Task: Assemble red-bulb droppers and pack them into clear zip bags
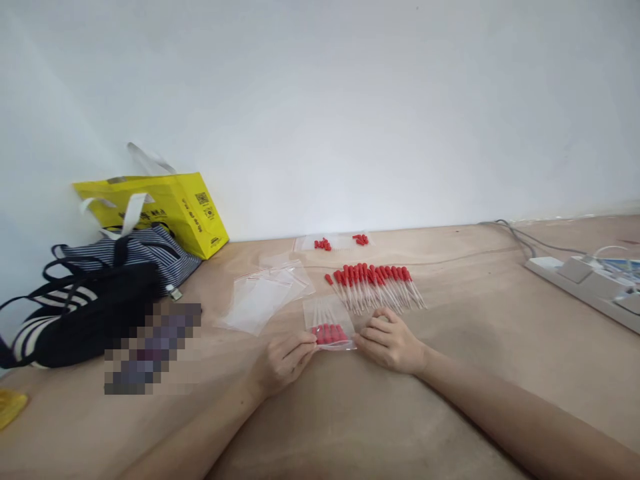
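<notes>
A clear zip bag [327, 310] lies on the table between my hands, holding several red-topped plastic droppers [330, 333] with their red ends toward me. My left hand [287, 360] pinches the bag's near left corner. At the near right corner, my right hand [390, 342] has its fingers closed on the bag's edge. Just beyond my right hand lies a row of loose red-topped droppers [375, 283] with thin clear stems. To the left, flat clear zip bags [260, 297] overlap in a loose pile.
At the back, another clear bag [345, 243] holds red-topped pieces. A yellow shopping bag [185, 207], a striped bag [145, 257] and a black bag [105, 307] stand on the left, near a blurred-out object [155, 350]. A white power strip [575, 280] with cables lies at right.
</notes>
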`<state>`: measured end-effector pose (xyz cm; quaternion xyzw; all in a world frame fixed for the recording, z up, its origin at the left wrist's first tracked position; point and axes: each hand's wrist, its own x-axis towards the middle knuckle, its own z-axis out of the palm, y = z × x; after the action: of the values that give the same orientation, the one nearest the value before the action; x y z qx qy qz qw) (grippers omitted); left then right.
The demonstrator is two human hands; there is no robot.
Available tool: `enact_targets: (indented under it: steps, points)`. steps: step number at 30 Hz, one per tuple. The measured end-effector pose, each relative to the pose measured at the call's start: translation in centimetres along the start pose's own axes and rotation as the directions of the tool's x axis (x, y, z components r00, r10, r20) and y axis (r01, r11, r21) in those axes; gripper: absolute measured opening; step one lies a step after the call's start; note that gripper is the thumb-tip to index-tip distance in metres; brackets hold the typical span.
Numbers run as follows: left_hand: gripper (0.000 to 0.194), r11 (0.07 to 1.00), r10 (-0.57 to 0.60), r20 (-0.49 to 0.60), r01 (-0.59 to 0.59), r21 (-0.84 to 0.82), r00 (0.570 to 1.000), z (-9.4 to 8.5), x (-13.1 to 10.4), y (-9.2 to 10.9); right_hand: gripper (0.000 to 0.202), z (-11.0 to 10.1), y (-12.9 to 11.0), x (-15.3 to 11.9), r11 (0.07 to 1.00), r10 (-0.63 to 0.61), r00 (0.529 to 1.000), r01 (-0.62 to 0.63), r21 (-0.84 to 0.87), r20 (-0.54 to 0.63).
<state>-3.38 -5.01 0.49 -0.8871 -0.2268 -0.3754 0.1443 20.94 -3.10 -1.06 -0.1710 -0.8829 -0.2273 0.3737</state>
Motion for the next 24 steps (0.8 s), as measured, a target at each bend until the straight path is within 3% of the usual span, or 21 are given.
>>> enact_targets:
  steps: [4, 8, 18, 24]
  points:
    - [0.013, 0.997, 0.052, -0.039, -0.05, 0.062, 0.998, -0.3, 0.1, -0.1, 0.019, 0.3, 0.0, 0.0, 0.996, -0.054, 0.998, 0.054, -0.065, 0.011]
    - [0.01, 0.994, 0.077, -0.035, -0.074, 0.08, 0.996, -0.1, 0.7, 0.0, 0.022, 0.7, -0.1, 0.3, 0.998, -0.005, 1.0, 0.004, -0.06, -0.02]
    - [0.01, 0.969, 0.229, -0.043, -0.224, 0.109, 0.972, 3.5, 1.8, 0.0, 0.021, 1.1, -0.9, 2.0, 0.996, 0.092, 0.995, -0.092, 0.006, -0.031]
    - [0.012, 0.95, 0.242, -0.039, -0.229, 0.214, 0.969, 3.0, 2.1, 0.1, 0.018, 1.3, -0.8, 1.9, 0.993, 0.115, 0.993, -0.114, 0.01, -0.037]
